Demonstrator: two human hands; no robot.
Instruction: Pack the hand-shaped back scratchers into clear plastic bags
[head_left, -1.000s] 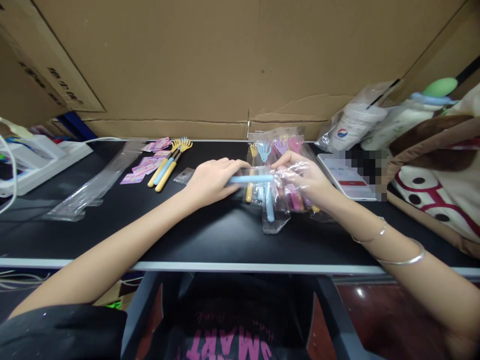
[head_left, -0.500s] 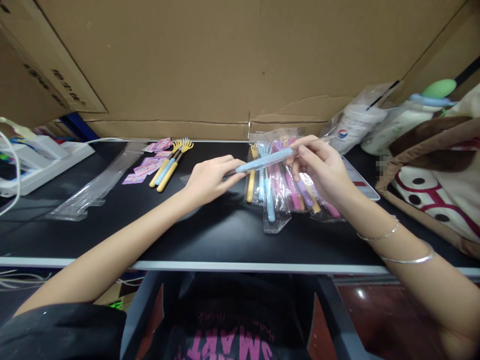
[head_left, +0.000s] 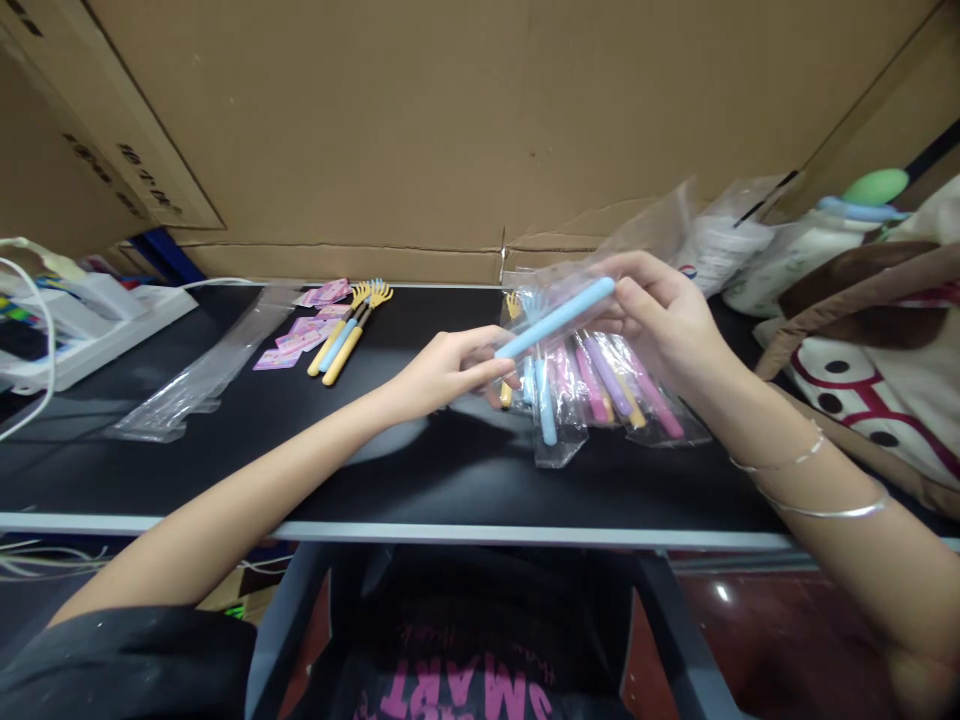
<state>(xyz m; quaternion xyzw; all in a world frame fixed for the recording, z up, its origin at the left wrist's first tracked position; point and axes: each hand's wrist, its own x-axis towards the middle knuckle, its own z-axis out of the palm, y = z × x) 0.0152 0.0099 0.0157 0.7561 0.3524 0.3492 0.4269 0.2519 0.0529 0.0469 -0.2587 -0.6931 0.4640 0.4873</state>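
A back scratcher with a light blue handle (head_left: 556, 318) is held slantwise above the table, inside a clear plastic bag (head_left: 651, 222). My left hand (head_left: 457, 372) is closed around its lower left end, which the fingers hide. My right hand (head_left: 664, 315) pinches the bag near the upper right end of the handle. Beneath lie several bagged back scratchers (head_left: 600, 385) with pink, purple, blue and yellow handles. Left of my left hand are 3 unbagged back scratchers (head_left: 345, 340), two yellow-handled and one blue, beside several pink printed cards (head_left: 300, 335).
Flat clear bags (head_left: 210, 360) lie on the black table (head_left: 420, 480) at the left, near a white power strip (head_left: 112, 335). At the right stand a bagged cup (head_left: 724, 250), a bottle with a green top (head_left: 847, 230) and a brown and white bag (head_left: 862, 350). Cardboard (head_left: 375, 130) walls the back.
The blue handle has become more tilted, its right end higher. My right hand has moved slightly right, and the bag's clear film now rises behind it. My left hand has shifted right and slightly down.
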